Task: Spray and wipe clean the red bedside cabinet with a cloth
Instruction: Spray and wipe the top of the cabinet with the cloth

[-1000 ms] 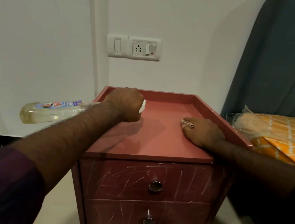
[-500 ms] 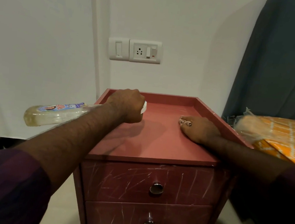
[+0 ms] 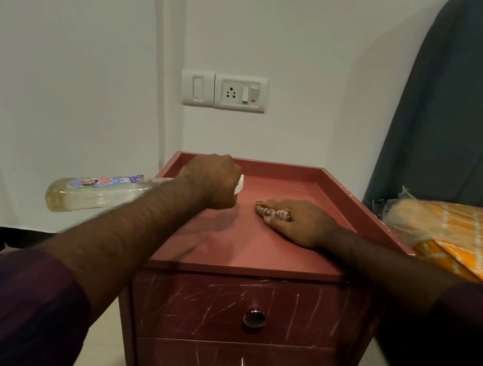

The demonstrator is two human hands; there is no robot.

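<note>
Spray bottle is gripped at the neck by left hand, fingers curled; long axis runs left-right, nozzle aimed right over cabinet top. Just right, right hand is laid flat, fingers together, on mostly hidden cloth.

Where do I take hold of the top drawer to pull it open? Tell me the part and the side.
Pinch the round metal knob at the centre of the top drawer, coming straight from the front. It is the only part that sticks out; the rest of the scratched face is flat.
</note>
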